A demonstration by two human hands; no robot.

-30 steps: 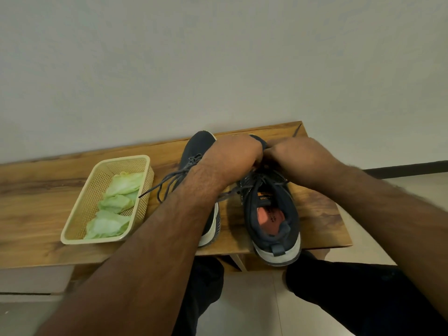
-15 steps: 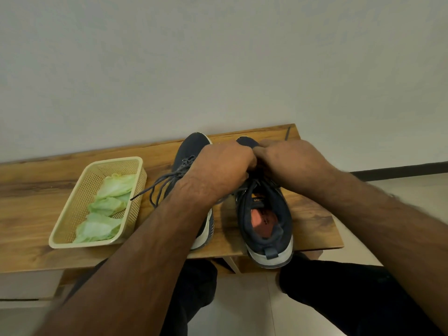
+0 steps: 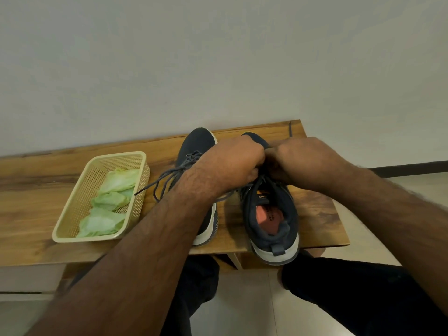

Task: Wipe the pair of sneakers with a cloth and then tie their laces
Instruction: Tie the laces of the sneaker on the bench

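Two dark navy sneakers with white soles stand side by side on a wooden table [image 3: 43, 214], toes toward the wall. The left sneaker [image 3: 197, 144] has grey laces [image 3: 164, 178] trailing loose to its left; my left forearm covers its rear. Above the right sneaker [image 3: 271, 214], whose heel overhangs the table's front edge, my left hand [image 3: 232, 166] and my right hand [image 3: 308, 161] meet, fingers curled around its laces. The knot itself is hidden under my hands. Light green cloths [image 3: 109, 202] lie in a basket.
A cream perforated plastic basket [image 3: 70, 212] sits on the table left of the sneakers. A plain wall runs close behind the table. My dark-trousered legs [image 3: 351, 299] are below the front edge, over a pale tiled floor.
My hands have stayed joined over the right sneaker's laces with only small finger movement. The view shifted slightly between frames.
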